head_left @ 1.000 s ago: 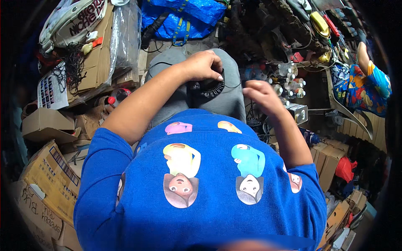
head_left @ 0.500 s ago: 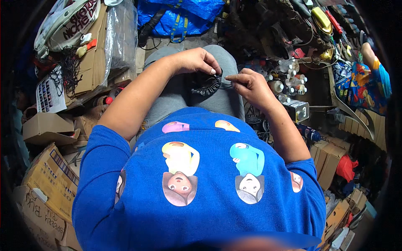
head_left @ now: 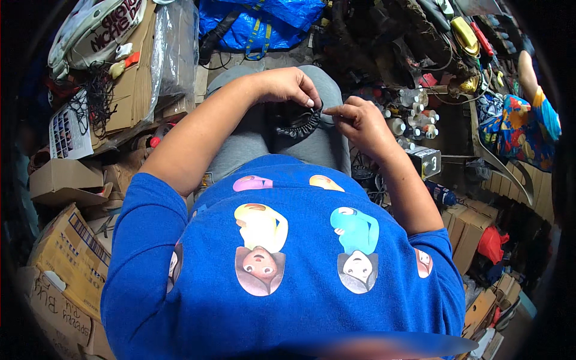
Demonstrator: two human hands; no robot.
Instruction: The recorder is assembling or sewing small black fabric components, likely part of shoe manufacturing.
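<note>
Person seated, looking down at own lap, grey trousers (head_left: 258, 141), blue shirt (head_left: 288, 264) with printed cartoon figures. Left hand (head_left: 287, 85) curls over a black ribbed round part (head_left: 294, 123) on the lap, fingers on its upper edge. Right hand (head_left: 354, 120) pinches at the part's right edge, fingertips close together, just beside the left fingertips. What it pinches is too small to tell. Cardboard boxes (head_left: 66, 264) stacked at left, blue bag (head_left: 258, 21) at top, small white bottles (head_left: 411, 117) right of the right hand, a grey box-shaped unit (head_left: 425, 161) below them. Another person's arm (head_left: 528, 72) in a colourful sleeve at far right.
</note>
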